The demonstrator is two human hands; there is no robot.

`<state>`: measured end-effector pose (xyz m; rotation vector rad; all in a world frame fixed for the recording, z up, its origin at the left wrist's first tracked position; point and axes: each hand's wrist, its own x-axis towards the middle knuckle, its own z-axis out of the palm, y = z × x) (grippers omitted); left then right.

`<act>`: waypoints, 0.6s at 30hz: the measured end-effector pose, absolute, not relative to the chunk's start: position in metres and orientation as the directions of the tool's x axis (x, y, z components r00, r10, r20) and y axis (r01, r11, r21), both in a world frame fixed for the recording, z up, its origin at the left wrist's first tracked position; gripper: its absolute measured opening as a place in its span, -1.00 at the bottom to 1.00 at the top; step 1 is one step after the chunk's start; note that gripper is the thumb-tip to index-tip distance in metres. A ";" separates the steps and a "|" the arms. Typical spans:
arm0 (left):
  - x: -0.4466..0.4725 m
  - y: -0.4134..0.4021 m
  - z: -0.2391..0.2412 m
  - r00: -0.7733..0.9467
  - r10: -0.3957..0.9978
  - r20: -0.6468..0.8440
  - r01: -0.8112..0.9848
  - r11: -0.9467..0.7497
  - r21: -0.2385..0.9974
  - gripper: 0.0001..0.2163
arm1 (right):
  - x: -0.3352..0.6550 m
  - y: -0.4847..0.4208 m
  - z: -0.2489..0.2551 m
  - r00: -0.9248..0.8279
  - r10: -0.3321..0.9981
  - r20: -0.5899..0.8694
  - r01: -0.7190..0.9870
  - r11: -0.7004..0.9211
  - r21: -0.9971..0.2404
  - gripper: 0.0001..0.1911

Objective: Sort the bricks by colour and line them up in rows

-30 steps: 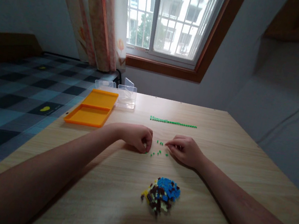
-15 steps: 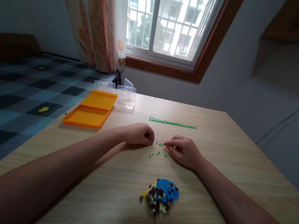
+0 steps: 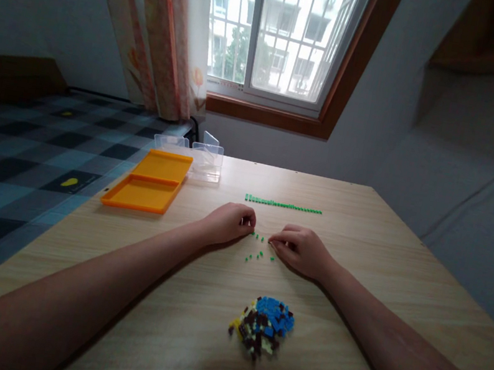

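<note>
The loose green bits [image 3: 259, 249] lie on the desk [image 3: 360, 242] between the two hands, about equally near each; the left hand [image 3: 231, 223] and right hand [image 3: 302, 251] are curled, fingertips pinched (on a bit or not, I cannot tell). Beyond them a green row [image 3: 282, 204] runs left to right.

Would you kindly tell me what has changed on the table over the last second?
The left hand shifted slightly away from the person, fingertips leaving the nearer green bits for the farther ones; whether it took one is too small to tell. Right hand, green row, brick pile and orange tray stayed put.
</note>
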<state>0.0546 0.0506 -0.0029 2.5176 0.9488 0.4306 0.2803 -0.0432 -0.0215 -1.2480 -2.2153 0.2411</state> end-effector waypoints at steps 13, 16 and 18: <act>0.051 0.052 -0.001 0.734 0.671 0.102 0.553 -0.679 0.483 -0.87 | 0.349 -0.034 -0.019 -0.337 0.866 0.369 0.847 0.450 -0.284 -0.86; 0.051 0.049 0.000 0.732 0.672 0.112 0.566 -0.691 0.450 -0.87 | 0.375 -0.031 -0.022 -0.277 0.882 0.381 0.882 0.390 -0.263 -0.83; 0.051 0.047 0.000 0.727 0.676 0.124 0.579 -0.699 0.419 -0.86 | 0.393 -0.028 -0.025 -0.221 0.893 0.391 0.905 0.337 -0.258 -0.82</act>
